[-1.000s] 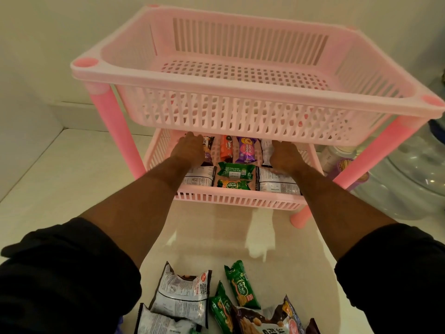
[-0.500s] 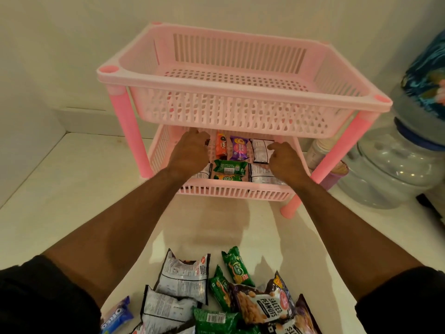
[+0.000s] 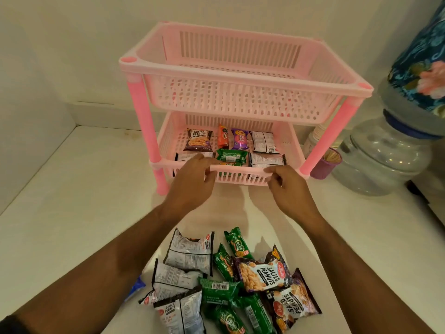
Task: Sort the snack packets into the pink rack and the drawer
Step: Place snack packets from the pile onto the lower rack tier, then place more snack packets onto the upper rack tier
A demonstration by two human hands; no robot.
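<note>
Snack packets [image 3: 234, 147] lie in the lower tier of the two-tier pink rack [image 3: 243, 75]: four in the back row, at least three in front. Its upper tier holds none. Both hands are at the lower tier's front rim, left hand [image 3: 192, 182] and right hand [image 3: 287, 186], fingers curled on it. About eleven more packets [image 3: 228, 283] are heaped on the bench [image 3: 72, 201].

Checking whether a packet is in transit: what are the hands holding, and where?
No packet. Both the left hand and right hand appear to grip the front rim of the pink rack's lower tray, one toward each end.
</note>
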